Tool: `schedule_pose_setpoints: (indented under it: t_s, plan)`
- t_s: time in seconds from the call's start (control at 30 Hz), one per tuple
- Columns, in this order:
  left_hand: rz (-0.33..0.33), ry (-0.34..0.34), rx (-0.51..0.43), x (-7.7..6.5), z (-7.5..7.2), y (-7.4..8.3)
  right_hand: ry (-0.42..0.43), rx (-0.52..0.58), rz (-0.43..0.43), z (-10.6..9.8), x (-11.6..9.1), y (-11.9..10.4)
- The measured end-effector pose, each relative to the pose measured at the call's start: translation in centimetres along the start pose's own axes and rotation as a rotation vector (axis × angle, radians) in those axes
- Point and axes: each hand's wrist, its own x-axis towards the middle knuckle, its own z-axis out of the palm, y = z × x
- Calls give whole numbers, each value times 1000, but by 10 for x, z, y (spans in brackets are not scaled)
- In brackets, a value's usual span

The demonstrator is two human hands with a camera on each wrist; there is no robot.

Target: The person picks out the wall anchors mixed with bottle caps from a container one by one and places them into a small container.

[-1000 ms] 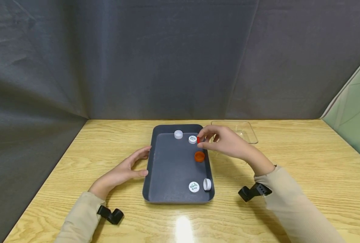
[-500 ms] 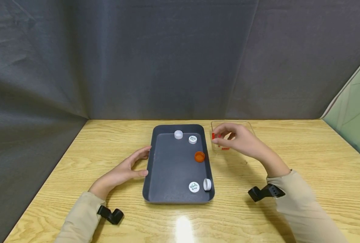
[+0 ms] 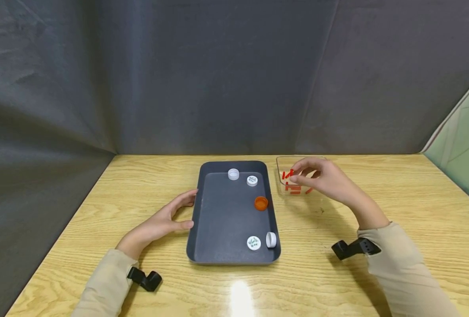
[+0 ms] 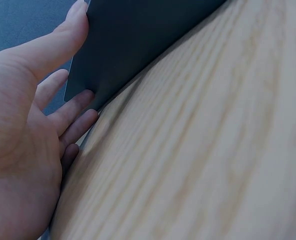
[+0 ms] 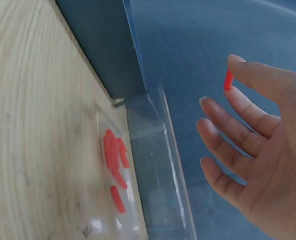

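My right hand [image 3: 323, 178] hovers above a clear plastic box [image 3: 277, 166]. Thumb and index finger pinch a small red stick [image 5: 229, 80], while the other fingers are spread loosely in the right wrist view. Several similar red sticks [image 5: 112, 152] lie on the bottom of the box. At the dark grey tray [image 3: 222, 215], my left hand [image 3: 159, 224] rests by the left side, fingers and thumb stretched out to its edge. The left wrist view has the left fingers [image 4: 72, 112] against the tray's outer wall.
Inside the tray are an orange cap [image 3: 261, 203] and several white ones: a cap [image 3: 233, 175] at the back, a printed cap [image 3: 252, 181] beside it, another printed cap [image 3: 254, 243] in front and a cap on its side [image 3: 271, 240]. A grey curtain [image 3: 226, 79] stands behind the table.
From the tray's right edge, my right hand has moved right to above the clear box, with a red stick still pinched. Red sticks in the box have come into view. The left hand stays put.
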Motion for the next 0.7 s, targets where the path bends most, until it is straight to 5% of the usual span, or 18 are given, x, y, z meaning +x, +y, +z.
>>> schedule_pose_setpoints:
  t_s: [0.7]
  plan:
    - [-16,7,8,0,-1,0,156,-128,72,-20,-4,40]
